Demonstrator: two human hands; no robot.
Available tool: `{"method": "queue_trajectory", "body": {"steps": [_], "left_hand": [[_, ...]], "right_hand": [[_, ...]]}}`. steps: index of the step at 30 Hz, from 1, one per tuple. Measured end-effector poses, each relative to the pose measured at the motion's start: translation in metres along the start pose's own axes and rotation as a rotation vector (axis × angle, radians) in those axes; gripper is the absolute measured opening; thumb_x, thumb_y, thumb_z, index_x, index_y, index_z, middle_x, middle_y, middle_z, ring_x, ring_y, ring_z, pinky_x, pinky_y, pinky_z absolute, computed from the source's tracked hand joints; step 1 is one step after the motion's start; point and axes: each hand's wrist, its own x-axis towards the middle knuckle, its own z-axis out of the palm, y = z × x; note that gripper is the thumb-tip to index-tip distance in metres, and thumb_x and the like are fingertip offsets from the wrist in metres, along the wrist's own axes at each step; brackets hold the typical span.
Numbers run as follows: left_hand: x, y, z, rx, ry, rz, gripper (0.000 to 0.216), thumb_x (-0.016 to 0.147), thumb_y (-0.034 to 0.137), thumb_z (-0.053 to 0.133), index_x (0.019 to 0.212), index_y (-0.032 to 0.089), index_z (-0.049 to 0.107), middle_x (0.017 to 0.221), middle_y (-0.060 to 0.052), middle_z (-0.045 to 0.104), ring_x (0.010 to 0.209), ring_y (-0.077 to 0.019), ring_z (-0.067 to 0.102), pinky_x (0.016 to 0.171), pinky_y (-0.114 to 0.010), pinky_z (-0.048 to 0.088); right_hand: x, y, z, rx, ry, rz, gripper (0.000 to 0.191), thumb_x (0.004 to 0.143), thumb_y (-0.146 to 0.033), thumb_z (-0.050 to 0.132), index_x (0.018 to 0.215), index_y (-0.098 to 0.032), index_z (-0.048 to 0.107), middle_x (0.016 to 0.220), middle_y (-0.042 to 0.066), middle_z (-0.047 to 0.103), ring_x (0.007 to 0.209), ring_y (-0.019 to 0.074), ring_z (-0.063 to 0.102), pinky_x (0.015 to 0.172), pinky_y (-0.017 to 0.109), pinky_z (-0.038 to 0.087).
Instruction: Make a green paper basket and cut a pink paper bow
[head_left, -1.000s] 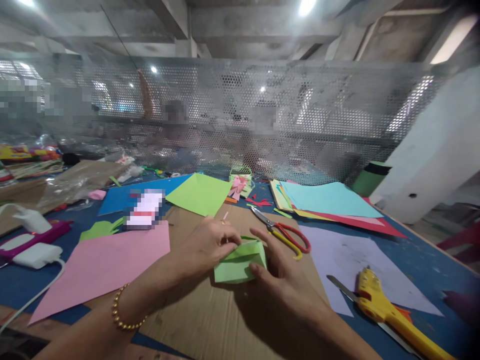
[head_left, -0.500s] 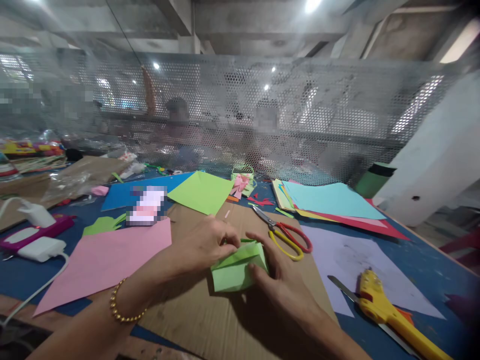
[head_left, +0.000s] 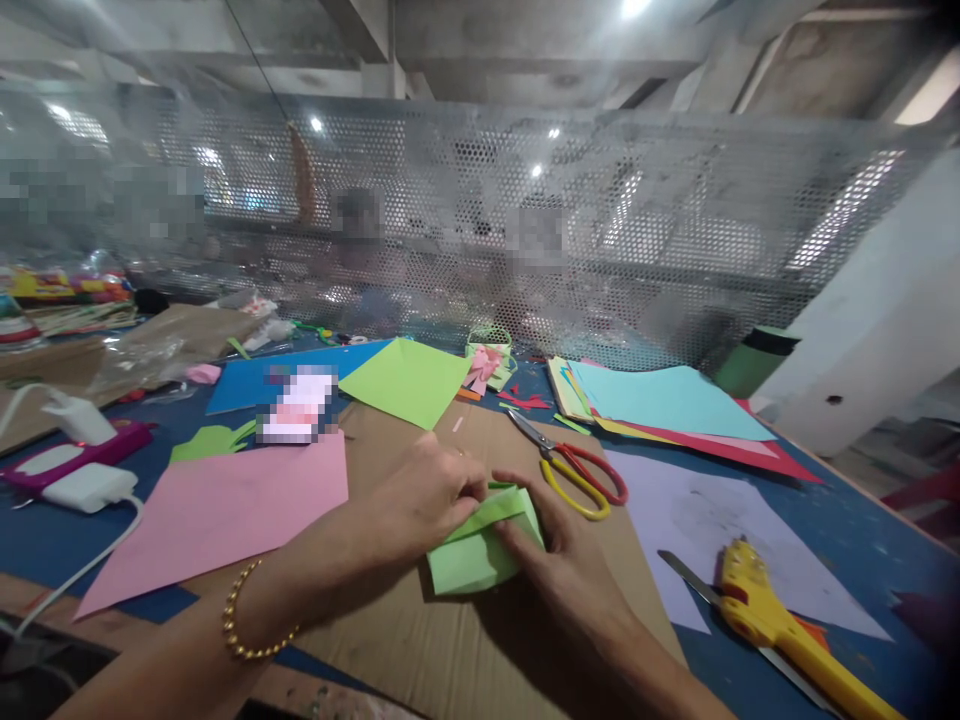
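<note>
Between my hands is a folded piece of light green paper (head_left: 474, 562), shaped like a small box or pouch with an opening at the top. My left hand (head_left: 439, 492) pinches its upper left edge with thumb and bent fingers. From the other side, my right hand (head_left: 559, 550) grips it, the thumb on the near face and the fingers behind. The folded paper is just over a brown cardboard sheet (head_left: 397, 640). Scissors (head_left: 574, 467) with one red and one yellow handle lie open on the cardboard, beyond my right hand.
A yellow glue gun (head_left: 772, 610) and a blade (head_left: 686, 575) lie at the right on lilac paper (head_left: 720, 500). Coloured sheets (head_left: 667, 395) are stacked behind. Pink paper (head_left: 262, 510), a phone (head_left: 300, 405), a green sheet (head_left: 409, 380) and a power strip (head_left: 90, 460) occupy the left.
My right thumb has moved up toward the top edge of the folded green paper. My left hand keeps its pinch. The whole view has shifted slightly.
</note>
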Motion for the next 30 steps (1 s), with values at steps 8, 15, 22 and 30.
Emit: {"method": "queue_trajectory", "body": {"steps": [8,15,22,30], "left_hand": [[-0.001,0.001,0.006,0.012,-0.007,-0.008,0.018,0.089,0.018,0.056,0.082,0.02,0.073,0.074,-0.001,0.071,0.068,-0.0159,0.055,0.074,-0.031,0.036],[-0.002,0.008,0.002,-0.008,-0.003,0.033,0.018,0.09,0.015,0.056,0.084,0.02,0.072,0.079,0.0,0.072,0.074,-0.0163,0.058,0.079,-0.033,0.037],[-0.001,0.01,-0.02,-0.185,0.257,-0.054,0.016,0.092,0.019,0.057,0.096,0.019,0.073,0.093,-0.003,0.073,0.087,-0.0173,0.063,0.079,-0.031,0.044],[0.002,0.002,-0.026,-0.565,0.157,-0.166,0.049,0.089,0.052,0.062,0.124,0.018,0.062,0.117,-0.011,0.066,0.099,-0.0222,0.061,0.083,-0.035,0.049]], "right_hand": [[0.001,-0.005,0.001,-0.046,0.011,0.018,0.049,0.071,-0.029,0.059,0.117,-0.014,0.061,0.101,0.008,0.07,0.086,0.0235,0.064,0.073,0.033,0.051],[0.0,-0.011,-0.001,-0.068,0.053,0.038,0.051,0.069,-0.029,0.058,0.118,-0.015,0.06,0.098,0.007,0.072,0.082,0.0223,0.065,0.069,0.031,0.052],[-0.002,-0.019,-0.009,-0.126,0.117,0.019,0.053,0.067,-0.028,0.056,0.118,-0.019,0.063,0.087,0.003,0.073,0.071,0.0216,0.066,0.06,0.029,0.053],[-0.011,-0.013,-0.027,-0.377,0.371,-0.229,0.053,0.074,-0.025,0.055,0.128,-0.028,0.06,0.129,0.003,0.065,0.117,0.0275,0.06,0.086,0.033,0.051]]}}
